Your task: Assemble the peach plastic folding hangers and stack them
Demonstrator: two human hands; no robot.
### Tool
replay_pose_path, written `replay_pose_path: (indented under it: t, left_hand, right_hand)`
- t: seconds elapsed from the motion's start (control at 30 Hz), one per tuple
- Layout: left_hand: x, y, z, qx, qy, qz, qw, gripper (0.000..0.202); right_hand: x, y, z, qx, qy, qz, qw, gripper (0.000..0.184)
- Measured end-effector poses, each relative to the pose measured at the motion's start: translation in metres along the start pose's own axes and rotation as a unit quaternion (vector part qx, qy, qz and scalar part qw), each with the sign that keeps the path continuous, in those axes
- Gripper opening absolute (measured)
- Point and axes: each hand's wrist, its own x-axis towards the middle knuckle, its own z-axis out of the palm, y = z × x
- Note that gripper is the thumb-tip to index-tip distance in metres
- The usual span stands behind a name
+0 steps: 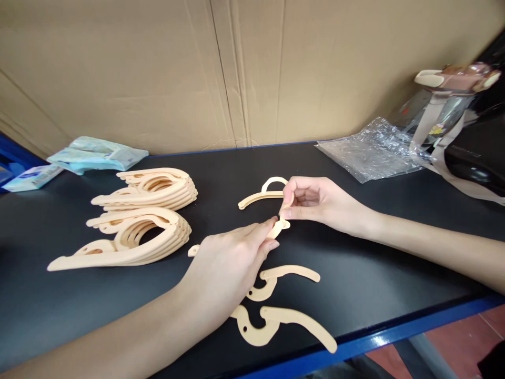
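Note:
A beige plastic folding hanger (277,228) is between my two hands above the black table. My left hand (232,258) wraps over it from above, fingers closed, and one end sticks out at the left. With thumb and fingertips, my right hand (311,202) pinches its upper part. Behind my right hand lies another beige piece (254,200) with a curved arm and a loop; my fingers partly cover it. Two hook-shaped beige hanger parts (260,329) lie in front, partly hidden by my left hand. Two stacks of folded hangers (158,247) stand at the left.
Light-blue tissue packs (97,155) lie at the back left. A crumpled clear plastic bag (369,150) and a strapped drinking bottle (445,105) are at the back right, near a black object (485,137). Cardboard (158,73) rises behind. The table has a blue front edge (379,337).

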Motion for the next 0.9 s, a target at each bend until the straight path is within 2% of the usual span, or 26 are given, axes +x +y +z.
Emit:
replay_pose_path:
  t: [0.17, 0.3, 0.37, 0.43, 0.5, 0.6, 0.7, 0.8, 0.9]
  left_hand:
    - [0.002, 0.003, -0.008, -0.03, -0.036, -0.054, 0.997, 0.024]
    - [0.005, 0.001, -0.016, -0.147, -0.069, -0.107, 0.981, 0.021]
    - [0.006, -0.001, -0.017, -0.235, -0.071, -0.133, 0.96, 0.021]
    - [0.006, -0.002, -0.019, -0.314, -0.069, -0.166, 0.932, 0.025]
    - [0.007, -0.003, -0.02, -0.381, -0.075, -0.195, 0.901, 0.034]
    - [0.009, -0.003, -0.023, -0.463, -0.095, -0.213, 0.855, 0.042]
    - [0.011, -0.005, -0.025, -0.526, -0.096, -0.217, 0.817, 0.053]
    - [0.012, -0.007, -0.026, -0.556, -0.097, -0.229, 0.794, 0.06]
    - [0.012, -0.008, -0.027, -0.559, -0.104, -0.225, 0.791, 0.05]
  right_hand:
    - [-0.002, 0.003, 0.0, -0.036, -0.011, -0.04, 0.998, 0.017]
    - [-0.004, 0.004, -0.003, -0.133, 0.051, -0.111, 0.984, 0.03]
    - [-0.003, 0.006, -0.008, -0.234, 0.095, -0.149, 0.956, 0.023]
    - [0.001, 0.01, -0.014, -0.353, 0.112, -0.181, 0.911, 0.015]
    - [0.004, 0.015, -0.019, -0.434, 0.1, -0.187, 0.875, 0.021]
    - [0.007, 0.019, -0.022, -0.509, 0.071, -0.167, 0.841, 0.035]
    - [0.007, 0.021, -0.021, -0.55, 0.057, -0.153, 0.819, 0.03]
    - [0.007, 0.021, -0.022, -0.528, 0.072, -0.154, 0.832, 0.024]
    - [0.007, 0.021, -0.024, -0.437, 0.102, -0.14, 0.883, 0.015]
